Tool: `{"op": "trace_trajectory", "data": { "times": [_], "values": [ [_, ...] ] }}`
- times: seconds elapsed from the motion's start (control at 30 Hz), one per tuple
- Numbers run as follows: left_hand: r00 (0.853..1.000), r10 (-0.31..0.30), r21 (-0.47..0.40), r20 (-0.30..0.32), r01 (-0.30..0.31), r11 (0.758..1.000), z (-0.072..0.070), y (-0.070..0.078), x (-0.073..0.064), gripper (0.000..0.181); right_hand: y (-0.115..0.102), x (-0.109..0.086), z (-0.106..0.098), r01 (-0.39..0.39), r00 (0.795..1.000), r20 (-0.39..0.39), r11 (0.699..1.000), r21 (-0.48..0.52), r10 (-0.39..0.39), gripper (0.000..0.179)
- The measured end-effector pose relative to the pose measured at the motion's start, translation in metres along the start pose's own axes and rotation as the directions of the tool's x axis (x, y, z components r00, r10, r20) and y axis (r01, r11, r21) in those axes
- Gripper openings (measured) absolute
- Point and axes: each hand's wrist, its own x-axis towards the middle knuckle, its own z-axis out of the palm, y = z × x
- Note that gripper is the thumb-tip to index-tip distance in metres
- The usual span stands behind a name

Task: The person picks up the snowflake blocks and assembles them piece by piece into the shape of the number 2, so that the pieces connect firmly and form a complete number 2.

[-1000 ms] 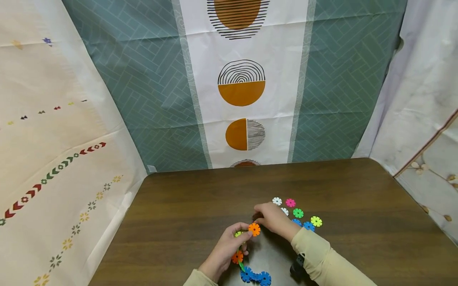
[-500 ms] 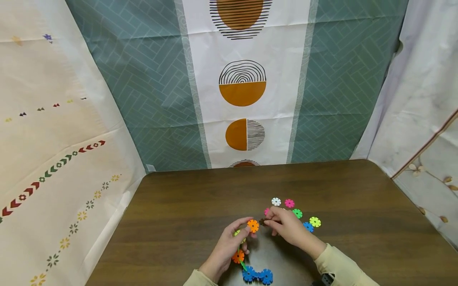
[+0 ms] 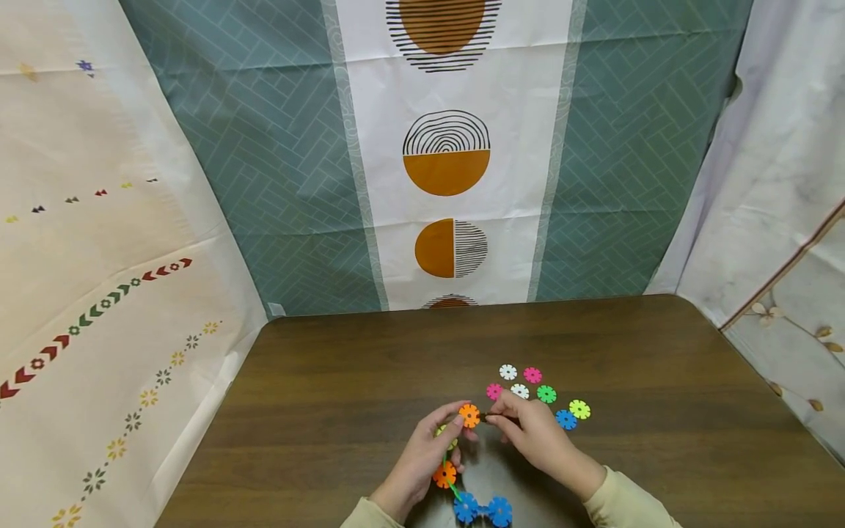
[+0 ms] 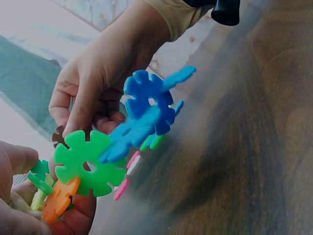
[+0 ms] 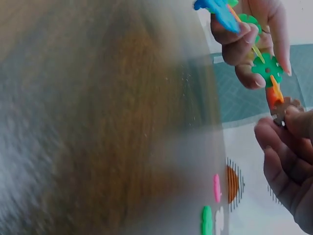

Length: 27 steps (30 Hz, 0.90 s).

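Observation:
In the head view my left hand (image 3: 422,449) holds a chain of interlocking notched plastic discs. An orange disc (image 3: 469,416) tops it at the fingertips. Lower down hang another orange disc (image 3: 445,474) and, at the bottom end, blue discs (image 3: 466,507). A large green disc (image 4: 78,152) shows between them in the left wrist view. My right hand (image 3: 538,434) pinches a brown notched disc (image 5: 280,113) between thumb and fingers. In the right wrist view its edge meets the orange disc at the chain's end, beside a green disc (image 5: 267,71).
Loose notched discs lie on the brown wooden table (image 3: 343,381) just beyond my right hand: white (image 3: 507,372), pink (image 3: 532,375), green (image 3: 546,394), yellow (image 3: 579,409) and blue (image 3: 565,419). Patterned cloths (image 3: 449,264) hang behind the table and along its sides.
My right hand first drew back to the right with the brown disc, then moved in to the orange disc. The chain's lower blue end has swung slightly right. My left hand keeps its grip.

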Motion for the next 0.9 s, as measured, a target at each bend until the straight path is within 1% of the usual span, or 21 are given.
{"op": "trace_trajectory", "data": {
  "times": [0.17,0.3,0.43,0.57,0.73,0.8,0.9],
  "values": [
    [1.0,-0.017,-0.004,0.008,0.017,1.0,0.003,0.001,0.001,0.044,0.0,-0.001,0.005,0.062,0.996,-0.057,0.995,-0.075,-0.066,0.011],
    [1.0,-0.004,0.006,0.027,0.003,1.0,0.004,0.001,0.001,0.045,0.0,-0.001,0.008,0.107,0.989,-0.095,0.99,-0.096,-0.117,0.009],
    [0.999,-0.004,0.006,0.038,0.004,1.0,0.002,0.0,0.002,0.045,0.001,0.0,0.01,0.137,0.983,-0.11,0.985,-0.103,-0.148,0.008],
    [0.999,-0.029,-0.002,0.035,0.029,1.0,0.001,-0.001,0.001,0.047,0.003,-0.001,0.011,0.148,0.98,-0.116,0.984,-0.1,-0.159,0.008],
    [0.998,-0.052,-0.038,0.041,0.054,0.998,0.001,0.0,0.001,0.058,0.002,-0.002,0.011,0.133,0.983,-0.119,0.987,-0.086,-0.143,0.007],
    [0.999,-0.045,-0.035,0.03,0.046,0.998,0.003,0.001,0.0,0.056,0.002,-0.003,0.011,0.133,0.983,-0.115,0.986,-0.097,-0.144,0.007],
    [1.0,-0.027,-0.024,-0.009,0.027,0.999,0.005,0.0,0.0,0.045,0.003,-0.004,0.01,0.155,0.979,-0.113,0.978,-0.137,-0.171,0.01]
  ]
}}
